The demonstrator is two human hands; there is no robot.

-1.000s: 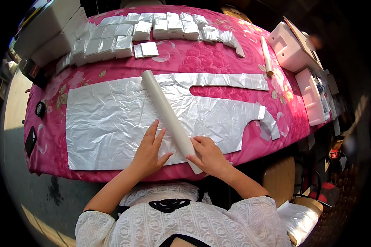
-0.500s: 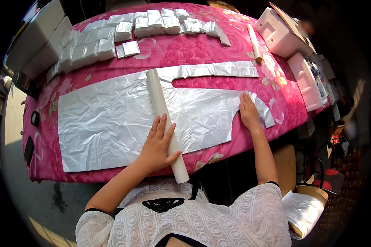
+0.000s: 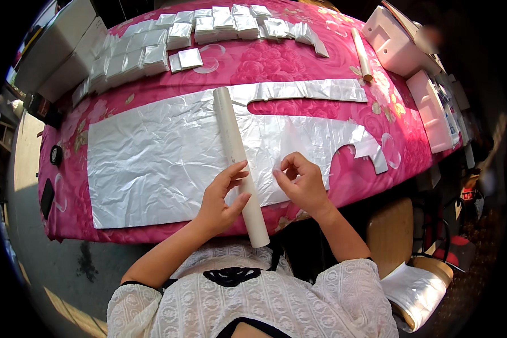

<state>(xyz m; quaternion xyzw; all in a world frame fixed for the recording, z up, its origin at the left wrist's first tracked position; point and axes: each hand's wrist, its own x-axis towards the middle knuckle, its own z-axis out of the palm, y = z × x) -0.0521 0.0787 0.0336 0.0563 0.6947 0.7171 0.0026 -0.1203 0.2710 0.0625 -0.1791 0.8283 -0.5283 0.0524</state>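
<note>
A thin, silvery-white plastic apron (image 3: 152, 163), folded lengthwise by its look and with strap-like ends on the right, lies wrinkled over the table. Across its middle rests a long white tube (image 3: 231, 129), its near end jutting past the table's front edge. My left hand (image 3: 219, 200) is at the tube's near half, thumb and fingers apart and curved over it; whether it touches is hard to tell. Just right of the tube, my right hand (image 3: 303, 183) pinches a bit of the thin plastic, and a translucent peak of film rises beside its fingertips.
Stacks of folded silvery packets (image 3: 152, 53) fill the far left. A second tube (image 3: 361, 56) lies far right, near white foam boxes (image 3: 428, 110). A tape roll (image 3: 56, 155) and a dark phone-like object (image 3: 47, 196) sit at the left edge. A wooden chair (image 3: 390, 231) stands right.
My right hand has left the apron's right end, come in toward the tube and closed on the plastic. My left hand has lifted from lying flat on the tube, its fingers now curved.
</note>
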